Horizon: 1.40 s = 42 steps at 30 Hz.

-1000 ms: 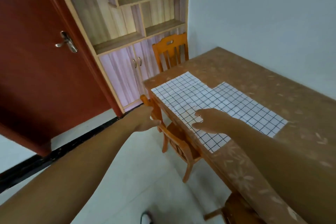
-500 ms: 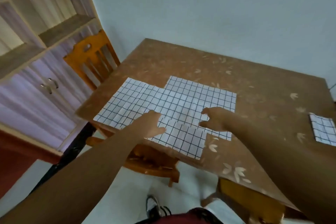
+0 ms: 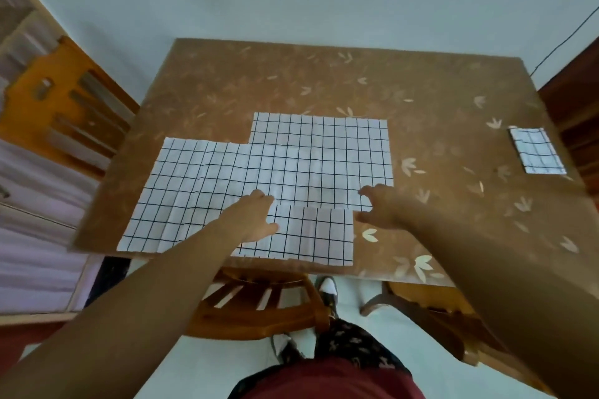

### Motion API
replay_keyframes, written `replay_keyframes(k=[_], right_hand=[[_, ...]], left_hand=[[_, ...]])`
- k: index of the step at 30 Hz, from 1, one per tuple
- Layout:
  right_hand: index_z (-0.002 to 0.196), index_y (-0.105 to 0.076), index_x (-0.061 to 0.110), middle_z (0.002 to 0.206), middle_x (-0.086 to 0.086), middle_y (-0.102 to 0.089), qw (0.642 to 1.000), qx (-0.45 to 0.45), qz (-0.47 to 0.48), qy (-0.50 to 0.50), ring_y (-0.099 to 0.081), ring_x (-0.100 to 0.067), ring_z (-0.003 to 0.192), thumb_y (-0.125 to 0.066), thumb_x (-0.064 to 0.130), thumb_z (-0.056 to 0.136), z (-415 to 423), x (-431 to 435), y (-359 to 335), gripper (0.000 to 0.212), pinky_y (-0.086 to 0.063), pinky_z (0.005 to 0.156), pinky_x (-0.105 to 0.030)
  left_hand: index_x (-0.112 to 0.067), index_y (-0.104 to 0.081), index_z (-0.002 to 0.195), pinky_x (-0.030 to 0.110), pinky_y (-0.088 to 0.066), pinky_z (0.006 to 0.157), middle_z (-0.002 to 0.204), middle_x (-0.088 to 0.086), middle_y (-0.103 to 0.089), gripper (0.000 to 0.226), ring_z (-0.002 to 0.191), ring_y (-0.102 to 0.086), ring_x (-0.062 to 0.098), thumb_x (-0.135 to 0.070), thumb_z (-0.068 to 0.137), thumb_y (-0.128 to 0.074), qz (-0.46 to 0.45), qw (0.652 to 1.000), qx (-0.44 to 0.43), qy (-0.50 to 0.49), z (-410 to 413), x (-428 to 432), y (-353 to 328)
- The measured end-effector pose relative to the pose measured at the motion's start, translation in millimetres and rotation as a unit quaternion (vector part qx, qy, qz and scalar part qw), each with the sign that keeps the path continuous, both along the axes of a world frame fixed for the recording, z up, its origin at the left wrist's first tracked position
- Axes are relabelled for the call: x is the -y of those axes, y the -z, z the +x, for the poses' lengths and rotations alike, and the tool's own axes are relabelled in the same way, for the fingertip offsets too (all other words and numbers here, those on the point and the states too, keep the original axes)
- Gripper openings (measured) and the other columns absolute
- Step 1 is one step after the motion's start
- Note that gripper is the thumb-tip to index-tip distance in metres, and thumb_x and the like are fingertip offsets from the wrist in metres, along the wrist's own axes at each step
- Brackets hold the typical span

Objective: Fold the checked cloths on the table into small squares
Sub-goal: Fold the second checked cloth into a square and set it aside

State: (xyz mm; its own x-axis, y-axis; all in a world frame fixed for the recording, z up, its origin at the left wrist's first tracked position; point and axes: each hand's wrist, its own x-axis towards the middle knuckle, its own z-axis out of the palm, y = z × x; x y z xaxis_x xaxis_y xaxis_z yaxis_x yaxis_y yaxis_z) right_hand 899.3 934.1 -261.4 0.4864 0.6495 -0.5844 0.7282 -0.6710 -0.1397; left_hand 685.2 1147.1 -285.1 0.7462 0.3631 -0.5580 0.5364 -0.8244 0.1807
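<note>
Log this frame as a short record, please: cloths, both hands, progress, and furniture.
spread cloths: several checked cloths lie flat and overlapping on the table
folded cloth: one small folded cloth lies near the table's right edge
left hand: left hand rests on the spread cloths
right hand: right hand is open at the cloths' right edge, with no clear grip
progress: one folded, the rest unfolded
furniture: left chair; near chair tucked under the table
</note>
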Motion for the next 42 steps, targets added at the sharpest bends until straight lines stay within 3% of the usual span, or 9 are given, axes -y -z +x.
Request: replay_keyframes(k=[8, 12, 17, 25, 31, 36, 39, 42], right_hand=[[0.155, -0.032, 0.021, 0.153, -0.014, -0.043, 1.000, 0.005, 0.003, -0.027, -0.045, -0.035, 0.137, -0.060, 0.058, 0.093, 47, -32, 52, 0.078, -0.045, 0.108, -0.051], [0.159, -0.019, 0.025, 0.166, -0.012, -0.019, 0.999, 0.015, 0.001, -0.052, -0.025, -0.037, 0.151, -0.060, 0.063, 0.090, 68, -45, 86, 0.088, -0.038, 0.113, -0.059], [0.161, -0.004, 0.021, 0.171, -0.012, 0.004, 0.993, 0.033, -0.020, -0.114, -0.001, -0.036, 0.157, -0.057, 0.067, 0.090, 80, -54, 126, 0.099, -0.027, 0.121, -0.058], [0.160, 0.014, 0.021, 0.166, -0.013, 0.028, 0.987, 0.030, -0.030, -0.156, 0.024, -0.038, 0.153, -0.053, 0.074, 0.088, 86, -65, 175, 0.112, -0.006, 0.122, -0.066], [0.162, 0.009, 0.020, 0.169, -0.012, 0.018, 0.986, 0.043, -0.007, -0.159, 0.016, -0.032, 0.156, -0.050, 0.068, 0.092, 88, -58, 192, 0.103, -0.003, 0.124, -0.062], [0.159, -0.022, 0.015, 0.169, -0.017, -0.010, 0.987, 0.054, 0.046, -0.147, -0.010, -0.038, 0.156, -0.056, 0.046, 0.099, 87, -58, 194, 0.076, -0.027, 0.120, -0.058], [0.137, -0.051, 0.012, 0.155, -0.018, -0.042, 0.981, 0.086, 0.075, -0.154, -0.040, -0.038, 0.143, -0.064, 0.026, 0.095, 90, -64, 190, 0.046, -0.043, 0.108, -0.055], [0.114, -0.063, 0.009, 0.124, -0.014, -0.064, 0.980, 0.101, 0.087, -0.150, -0.058, -0.035, 0.116, -0.064, 0.008, 0.087, 87, -69, 180, 0.027, -0.050, 0.093, -0.049]], left_hand=[[-0.015, -0.022, 0.161, 0.050, -0.037, 0.116, 0.167, 0.009, -0.020, 0.080, 0.150, -0.027, 0.029, -0.047, 0.097, -0.058, 0.001, 1.000, -0.026, -0.007, 39, -37, 37], [-0.015, -0.023, 0.160, 0.048, -0.038, 0.117, 0.166, 0.009, -0.022, 0.081, 0.150, -0.029, 0.029, -0.046, 0.096, -0.062, 0.007, 0.999, -0.039, -0.016, 56, -49, 63], [-0.016, -0.024, 0.159, 0.053, -0.043, 0.112, 0.166, 0.011, -0.021, 0.081, 0.148, -0.030, 0.032, -0.040, 0.095, -0.067, 0.020, 0.998, -0.051, -0.006, 78, -55, 98], [-0.018, -0.013, 0.161, 0.055, -0.031, 0.121, 0.169, 0.018, -0.005, 0.102, 0.157, -0.009, 0.037, -0.038, 0.085, -0.079, 0.065, 0.996, -0.046, 0.045, 102, -63, 145], [-0.024, -0.019, 0.158, 0.059, -0.031, 0.119, 0.166, 0.017, -0.015, 0.099, 0.154, -0.019, 0.038, -0.034, 0.082, -0.082, 0.076, 0.996, -0.040, 0.038, 104, -61, 155], [-0.021, -0.046, 0.146, 0.058, -0.041, 0.110, 0.154, 0.014, -0.042, 0.074, 0.140, -0.044, 0.037, -0.025, 0.081, -0.082, 0.095, 0.994, 0.010, 0.047, 101, -69, 157], [-0.015, -0.062, 0.126, 0.056, -0.047, 0.102, 0.138, 0.011, -0.057, 0.044, 0.121, -0.059, 0.034, -0.020, 0.085, -0.075, 0.099, 0.992, 0.055, 0.055, 99, -75, 157], [-0.012, -0.064, 0.106, 0.048, -0.053, 0.085, 0.111, 0.009, -0.065, 0.020, 0.090, -0.064, 0.029, -0.015, 0.086, -0.065, 0.108, 0.987, 0.102, 0.058, 101, -76, 151]])
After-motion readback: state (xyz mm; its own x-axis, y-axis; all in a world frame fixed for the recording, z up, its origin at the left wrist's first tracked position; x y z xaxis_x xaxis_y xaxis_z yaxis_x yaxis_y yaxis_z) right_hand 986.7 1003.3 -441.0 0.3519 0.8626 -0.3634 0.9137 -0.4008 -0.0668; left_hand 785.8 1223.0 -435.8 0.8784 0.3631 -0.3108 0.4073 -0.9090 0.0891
